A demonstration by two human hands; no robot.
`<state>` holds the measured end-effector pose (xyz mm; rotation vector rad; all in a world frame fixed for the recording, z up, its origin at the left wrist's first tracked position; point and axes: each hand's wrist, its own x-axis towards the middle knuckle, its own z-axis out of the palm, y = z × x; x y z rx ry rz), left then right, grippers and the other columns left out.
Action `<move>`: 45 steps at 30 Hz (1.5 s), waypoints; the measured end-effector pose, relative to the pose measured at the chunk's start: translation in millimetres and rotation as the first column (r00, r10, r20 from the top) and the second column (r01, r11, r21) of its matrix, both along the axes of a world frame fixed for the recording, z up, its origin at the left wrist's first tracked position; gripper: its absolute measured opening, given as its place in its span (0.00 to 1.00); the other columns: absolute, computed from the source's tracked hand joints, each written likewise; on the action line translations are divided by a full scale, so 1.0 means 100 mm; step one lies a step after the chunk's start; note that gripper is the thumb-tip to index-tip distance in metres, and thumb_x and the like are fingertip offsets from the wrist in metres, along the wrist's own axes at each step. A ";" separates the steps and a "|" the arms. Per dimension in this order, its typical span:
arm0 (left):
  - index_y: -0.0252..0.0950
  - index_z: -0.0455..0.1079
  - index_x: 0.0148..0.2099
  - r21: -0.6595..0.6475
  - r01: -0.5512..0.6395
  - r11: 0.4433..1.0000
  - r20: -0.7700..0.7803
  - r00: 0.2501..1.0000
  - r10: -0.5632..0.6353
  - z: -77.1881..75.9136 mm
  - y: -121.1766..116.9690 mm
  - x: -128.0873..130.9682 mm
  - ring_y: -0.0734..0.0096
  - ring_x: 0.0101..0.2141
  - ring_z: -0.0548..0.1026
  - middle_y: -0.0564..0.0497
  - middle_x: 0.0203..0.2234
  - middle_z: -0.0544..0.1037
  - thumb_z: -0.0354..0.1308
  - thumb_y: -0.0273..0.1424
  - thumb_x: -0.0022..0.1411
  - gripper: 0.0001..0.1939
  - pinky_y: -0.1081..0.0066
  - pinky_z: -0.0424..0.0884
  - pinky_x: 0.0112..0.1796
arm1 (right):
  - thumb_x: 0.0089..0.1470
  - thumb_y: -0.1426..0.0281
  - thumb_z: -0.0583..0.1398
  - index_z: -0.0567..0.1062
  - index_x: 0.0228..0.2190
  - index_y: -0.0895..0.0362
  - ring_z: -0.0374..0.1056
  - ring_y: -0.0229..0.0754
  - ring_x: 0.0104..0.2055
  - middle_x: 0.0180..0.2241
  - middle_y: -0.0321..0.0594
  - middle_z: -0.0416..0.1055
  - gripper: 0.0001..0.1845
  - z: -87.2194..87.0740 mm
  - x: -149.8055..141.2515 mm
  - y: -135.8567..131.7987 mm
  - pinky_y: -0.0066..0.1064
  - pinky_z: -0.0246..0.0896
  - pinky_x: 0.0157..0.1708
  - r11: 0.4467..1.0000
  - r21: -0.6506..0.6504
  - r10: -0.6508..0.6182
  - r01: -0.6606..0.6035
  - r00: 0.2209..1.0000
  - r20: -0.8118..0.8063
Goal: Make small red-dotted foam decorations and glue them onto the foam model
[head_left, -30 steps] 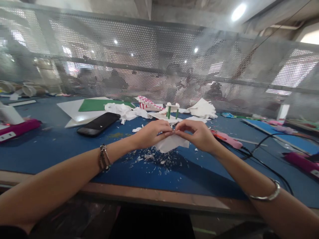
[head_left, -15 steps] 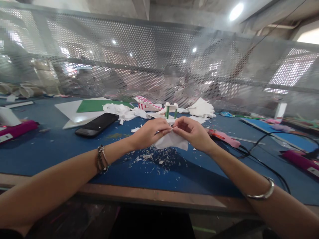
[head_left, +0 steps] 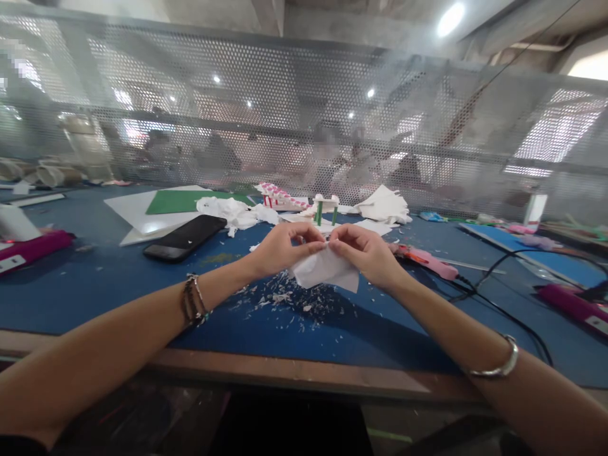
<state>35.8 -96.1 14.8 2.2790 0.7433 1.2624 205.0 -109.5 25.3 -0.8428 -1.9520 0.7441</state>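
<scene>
A thin white sheet of paper or tissue (head_left: 325, 269) hangs between my hands, just above the blue table. My left hand (head_left: 287, 249) pinches its upper edge between thumb and fingertips. Close beside it, my right hand (head_left: 368, 253) pinches the same edge, the fingertips of both hands nearly touching. Under the sheet lie many small white scraps (head_left: 304, 307) scattered on the table. Just beyond the hands stands a small white model on green posts (head_left: 325, 206), with a pink-and-white sloping piece (head_left: 281, 195) beside it.
A black phone (head_left: 186, 238) lies left, near green and white sheets (head_left: 173, 201). Crumpled white paper (head_left: 230, 212) and a white stack (head_left: 384, 206) sit at the back. On the right are a pink corded tool (head_left: 434, 263), its black cable and a blue board (head_left: 536, 253).
My left fingers have shifted slightly along the sheet's upper edge and curled more upright. The sheet now hangs a little lower and wider. My right hand has barely moved.
</scene>
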 end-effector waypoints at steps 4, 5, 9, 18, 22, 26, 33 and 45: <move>0.33 0.69 0.28 0.009 -0.025 1.000 -0.013 1.000 0.025 -0.01 0.00 0.02 0.79 0.23 0.67 0.52 0.22 0.73 0.54 0.31 0.52 0.06 0.78 0.61 0.24 | 0.44 0.71 0.56 0.65 0.22 0.57 0.59 0.31 0.23 0.21 0.33 0.63 0.04 -0.02 -0.01 -0.01 0.25 0.54 0.23 0.983 0.175 -0.059 0.054 0.998 0.026; 0.33 0.69 0.28 0.015 -0.033 0.999 -0.002 0.999 0.033 -0.02 0.00 0.02 0.79 0.23 0.67 0.52 0.22 0.73 0.54 0.31 0.52 0.06 0.78 0.61 0.24 | 0.45 0.71 0.56 0.65 0.22 0.57 0.60 0.31 0.24 0.21 0.33 0.64 0.04 -0.03 -0.01 -0.01 0.25 0.54 0.24 0.979 0.195 -0.065 0.060 0.998 0.019; 0.33 0.70 0.29 0.024 -0.041 0.999 0.049 0.998 0.040 -0.02 -0.01 0.04 0.78 0.24 0.67 0.51 0.24 0.74 0.54 0.30 0.51 0.06 0.77 0.62 0.25 | 0.45 0.71 0.56 0.65 0.21 0.57 0.60 0.32 0.23 0.20 0.33 0.64 0.05 -0.03 -0.02 -0.02 0.25 0.55 0.23 0.976 0.205 -0.072 0.076 0.997 -0.023; 0.33 0.69 0.29 -0.061 0.005 0.998 0.117 0.993 0.002 -0.04 0.02 0.04 0.79 0.24 0.66 0.51 0.24 0.73 0.54 0.30 0.51 0.06 0.78 0.61 0.23 | 0.45 0.73 0.55 0.64 0.20 0.57 0.61 0.32 0.23 0.20 0.33 0.64 0.05 -0.03 -0.02 -0.02 0.26 0.58 0.23 0.935 0.342 -0.086 0.090 0.996 -0.028; 0.33 0.69 0.28 -0.086 -0.008 0.996 0.128 0.992 0.019 -0.04 0.02 0.05 0.78 0.24 0.66 0.51 0.23 0.73 0.54 0.30 0.50 0.06 0.78 0.62 0.23 | 0.48 0.75 0.54 0.67 0.24 0.56 0.62 0.34 0.28 0.24 0.36 0.66 0.05 -0.02 0.03 -0.02 0.27 0.60 0.26 0.763 0.646 -0.146 0.017 0.978 0.147; 0.33 0.69 0.28 -0.093 -0.011 0.996 0.129 0.991 0.023 -0.03 0.01 0.06 0.78 0.25 0.67 0.51 0.23 0.73 0.53 0.30 0.50 0.06 0.78 0.63 0.25 | 0.49 0.75 0.55 0.68 0.29 0.56 0.63 0.35 0.30 0.28 0.38 0.67 0.03 -0.01 0.05 -0.02 0.29 0.60 0.30 0.626 0.779 -0.215 -0.034 0.953 0.215; 0.33 0.69 0.29 -0.104 -0.022 0.994 0.115 0.993 0.034 -0.04 0.02 0.03 0.77 0.23 0.66 0.51 0.23 0.73 0.53 0.33 0.52 0.08 0.77 0.62 0.24 | 0.48 0.74 0.55 0.70 0.27 0.56 0.64 0.33 0.26 0.25 0.36 0.69 0.03 -0.03 0.02 -0.02 0.25 0.62 0.26 0.744 0.664 -0.219 0.076 0.966 0.135; 0.34 0.68 0.29 -0.112 0.005 0.994 0.131 0.991 0.009 -0.06 0.01 0.05 0.77 0.23 0.65 0.52 0.22 0.72 0.53 0.32 0.52 0.07 0.77 0.61 0.23 | 0.43 0.71 0.58 0.65 0.18 0.57 0.62 0.32 0.24 0.20 0.33 0.65 0.07 -0.05 -0.04 -0.05 0.26 0.59 0.24 0.973 0.200 -0.095 0.115 0.990 -0.107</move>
